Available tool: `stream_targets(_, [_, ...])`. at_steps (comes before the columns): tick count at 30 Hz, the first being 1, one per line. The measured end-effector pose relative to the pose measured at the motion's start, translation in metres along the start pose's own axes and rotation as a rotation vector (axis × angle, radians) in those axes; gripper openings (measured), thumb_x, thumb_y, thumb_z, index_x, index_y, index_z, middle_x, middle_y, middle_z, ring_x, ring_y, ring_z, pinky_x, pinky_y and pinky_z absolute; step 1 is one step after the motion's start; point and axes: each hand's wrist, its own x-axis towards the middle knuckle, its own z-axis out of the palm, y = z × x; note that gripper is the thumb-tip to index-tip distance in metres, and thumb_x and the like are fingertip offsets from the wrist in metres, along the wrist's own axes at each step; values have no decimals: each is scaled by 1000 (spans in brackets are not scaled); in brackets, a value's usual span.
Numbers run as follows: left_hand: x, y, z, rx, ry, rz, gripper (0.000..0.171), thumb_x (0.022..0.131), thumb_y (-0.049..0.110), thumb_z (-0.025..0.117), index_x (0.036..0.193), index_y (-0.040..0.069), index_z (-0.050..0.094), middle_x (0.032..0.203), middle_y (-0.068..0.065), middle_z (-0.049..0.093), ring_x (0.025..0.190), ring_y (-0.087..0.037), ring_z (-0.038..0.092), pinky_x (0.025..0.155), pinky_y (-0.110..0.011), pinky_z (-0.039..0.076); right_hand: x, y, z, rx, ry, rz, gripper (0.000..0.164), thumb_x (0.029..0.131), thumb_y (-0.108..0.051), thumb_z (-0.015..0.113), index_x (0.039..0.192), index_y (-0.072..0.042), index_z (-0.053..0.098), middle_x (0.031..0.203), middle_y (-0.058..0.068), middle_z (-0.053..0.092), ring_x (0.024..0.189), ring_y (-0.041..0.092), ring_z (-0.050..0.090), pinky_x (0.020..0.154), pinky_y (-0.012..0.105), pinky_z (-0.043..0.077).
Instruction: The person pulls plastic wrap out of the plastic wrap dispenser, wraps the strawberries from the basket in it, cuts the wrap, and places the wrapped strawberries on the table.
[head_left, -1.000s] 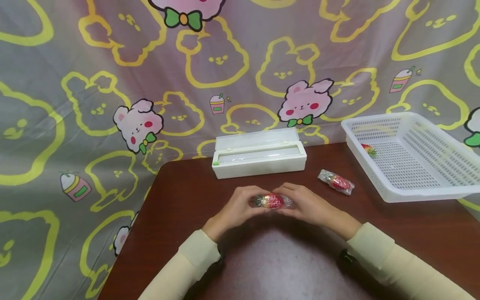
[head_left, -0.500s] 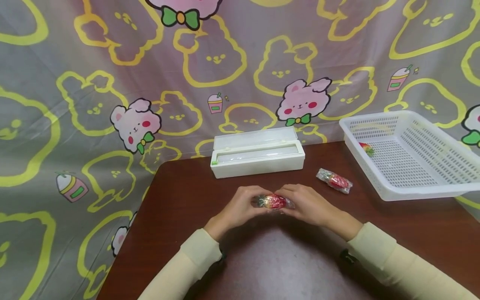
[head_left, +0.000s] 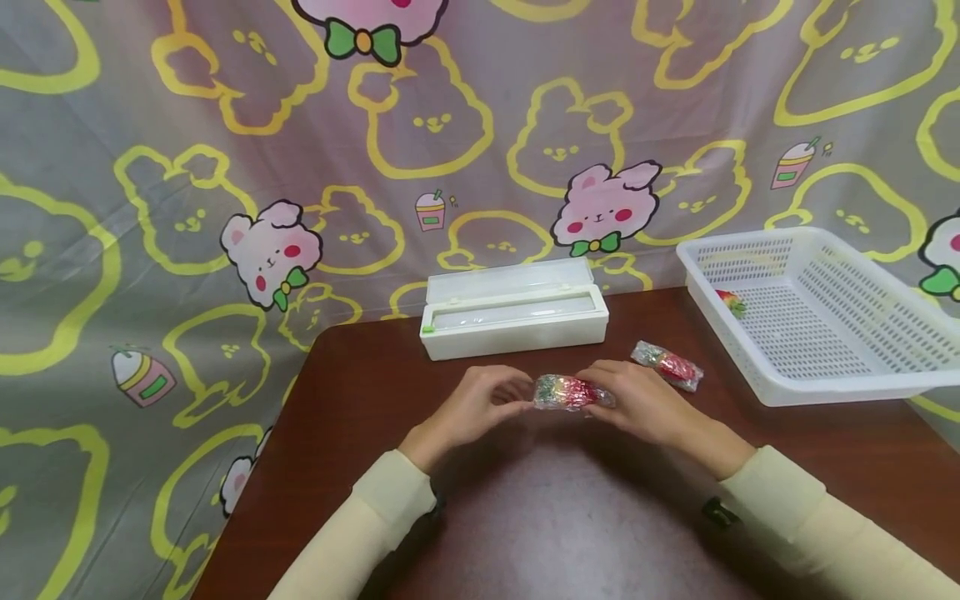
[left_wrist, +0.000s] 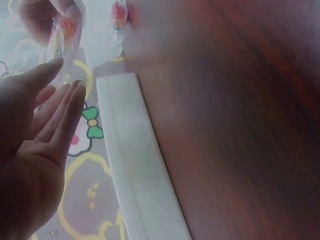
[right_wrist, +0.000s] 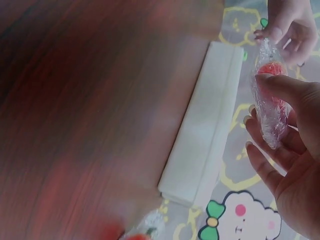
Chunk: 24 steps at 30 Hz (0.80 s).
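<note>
A strawberry point(head_left: 564, 392) wrapped in clear cling film is held over the middle of the table, its green end towards the left. My right hand point(head_left: 641, 402) pinches it at the red end between thumb and fingers, as the right wrist view also shows. Just left of it, my left hand point(head_left: 471, 408) has its fingers and thumb spread apart with nothing between them, thumb tip close to the film. A second wrapped strawberry point(head_left: 669, 365) lies on the table beyond my right hand.
Behind the hands stands a white cling film box point(head_left: 517, 335) with its clear lid raised. At the right is a white perforated basket point(head_left: 840, 387) with an unwrapped strawberry point(head_left: 732, 303) inside. A patterned curtain point(head_left: 480, 100) hangs along the table's back edge.
Both hands gripped the wrapped strawberry before. Now the left hand has let go of its green end, and the right hand has carried it slightly right.
</note>
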Motion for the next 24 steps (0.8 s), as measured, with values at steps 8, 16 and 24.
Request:
stream_targets(8, [0, -12, -19, 155, 86, -51, 17, 92, 7, 77, 108, 4, 73, 102, -7, 75, 91, -16, 72, 81, -31, 59, -13, 25, -10, -20, -10, 55, 44, 80, -15, 88, 118, -1, 71, 107, 8, 72, 93, 22, 68, 82, 45, 58])
stream_targets(16, [-4, -38, -55, 618, 206, -292, 38, 98, 18, 71, 130, -1, 65, 131, -17, 63, 122, -34, 60, 101, -47, 51, -40, 60, -15, -99, -19, 175, 40, 78, -19, 88, 113, -5, 72, 99, 6, 73, 86, 24, 66, 70, 49, 55])
stream_targets(24, [-17, -65, -74, 786, 117, -525, 46, 103, 26, 61, 140, 0, 56, 141, -22, 53, 137, -42, 44, 111, -58, 39, -57, 86, -16, -92, -61, 280, 39, 80, -19, 86, 112, -4, 71, 92, 4, 71, 79, 23, 63, 64, 48, 52])
